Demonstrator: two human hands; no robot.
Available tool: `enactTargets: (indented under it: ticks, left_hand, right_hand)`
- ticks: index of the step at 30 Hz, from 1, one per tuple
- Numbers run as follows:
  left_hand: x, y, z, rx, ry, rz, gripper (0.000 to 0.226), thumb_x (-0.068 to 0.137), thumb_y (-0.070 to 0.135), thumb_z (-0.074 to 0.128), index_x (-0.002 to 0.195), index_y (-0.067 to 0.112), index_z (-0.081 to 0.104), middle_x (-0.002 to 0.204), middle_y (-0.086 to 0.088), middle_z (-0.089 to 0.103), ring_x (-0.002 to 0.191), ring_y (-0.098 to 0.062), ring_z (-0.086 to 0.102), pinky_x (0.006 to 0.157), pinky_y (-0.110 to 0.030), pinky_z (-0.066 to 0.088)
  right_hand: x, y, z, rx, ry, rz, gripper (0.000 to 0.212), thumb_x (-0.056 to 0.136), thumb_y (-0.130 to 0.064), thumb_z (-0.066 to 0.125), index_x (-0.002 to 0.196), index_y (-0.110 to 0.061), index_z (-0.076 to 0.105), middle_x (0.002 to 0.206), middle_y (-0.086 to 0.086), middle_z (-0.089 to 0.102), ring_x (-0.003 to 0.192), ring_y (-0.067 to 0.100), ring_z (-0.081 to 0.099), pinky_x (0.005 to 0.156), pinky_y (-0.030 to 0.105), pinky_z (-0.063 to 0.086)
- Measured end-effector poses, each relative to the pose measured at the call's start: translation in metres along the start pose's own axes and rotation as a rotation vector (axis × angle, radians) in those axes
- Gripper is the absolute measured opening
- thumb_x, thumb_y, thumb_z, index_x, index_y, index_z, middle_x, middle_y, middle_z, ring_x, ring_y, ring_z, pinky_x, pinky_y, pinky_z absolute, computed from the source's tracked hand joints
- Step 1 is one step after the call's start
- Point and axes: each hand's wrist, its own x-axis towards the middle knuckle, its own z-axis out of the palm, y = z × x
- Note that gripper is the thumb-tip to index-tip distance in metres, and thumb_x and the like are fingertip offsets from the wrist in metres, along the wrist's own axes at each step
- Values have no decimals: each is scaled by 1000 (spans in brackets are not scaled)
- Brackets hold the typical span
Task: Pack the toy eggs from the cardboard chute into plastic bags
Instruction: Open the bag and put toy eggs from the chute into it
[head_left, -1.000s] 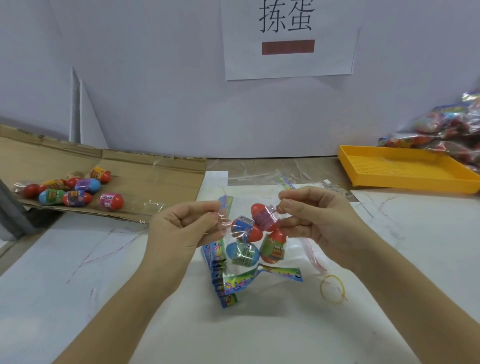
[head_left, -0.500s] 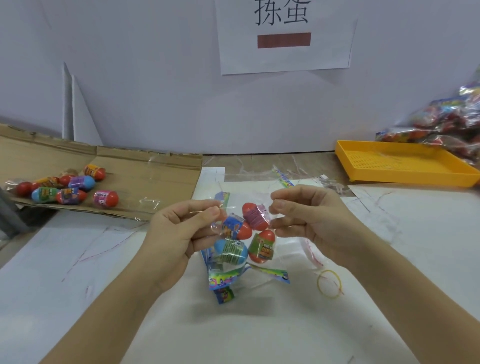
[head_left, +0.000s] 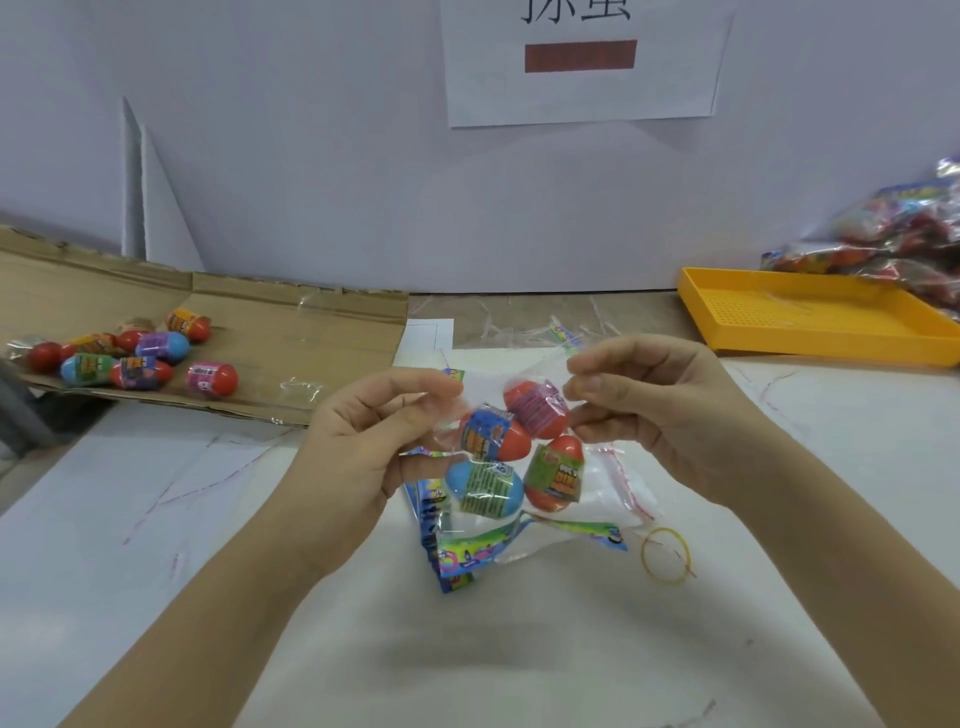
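A clear plastic bag (head_left: 511, 371) hangs above the table between my hands, with several toy eggs (head_left: 493, 436) inside it. My left hand (head_left: 363, 441) pinches the bag's top edge on the left. On the right, my right hand (head_left: 654, 410) pinches the same edge. The cardboard chute (head_left: 270, 332) lies at the back left and carries several more toy eggs (head_left: 150, 358).
A pile of flat empty bags (head_left: 447, 551) lies under the held bag. A yellow rubber band (head_left: 666, 555) lies on the white table at the right. At the back right stands a yellow tray (head_left: 810, 312), beside a heap of filled bags (head_left: 893, 244).
The two hands keep their pinch on the bag's top edge and have drawn slightly apart. The camera view shifted a little; the bag and eggs stay between the hands.
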Motion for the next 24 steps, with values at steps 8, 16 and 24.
enactTargets:
  ticks: [8, 16, 24]
  left_hand:
    - [-4, 6, 1, -33, -82, 25, 20, 67, 13, 56, 55, 23, 68, 69, 0, 72, 66, -10, 71, 49, -20, 55]
    - [-4, 7, 0, -84, -106, 19, 26, 70, 5, 51, 52, 18, 63, 64, -2, 63, 68, -10, 69, 49, -23, 55]
    - [-3, 5, -2, -70, -171, 10, 31, 71, -6, 53, 51, 16, 61, 61, -2, 58, 62, -10, 64, 50, -24, 56]
  right_hand:
    - [-4, -10, 3, -88, -40, -87, 22, 70, 1, 71, 63, -19, 73, 68, 3, 69, 60, 19, 70, 54, 25, 56]
    - [-7, -13, 7, -160, -56, -176, 29, 71, 4, 58, 59, -19, 70, 69, 0, 66, 65, 18, 69, 57, 26, 57]
    - [-13, -15, 13, -278, -29, -275, 26, 68, 9, 49, 58, -12, 61, 64, -2, 64, 64, 16, 69, 53, 26, 56]
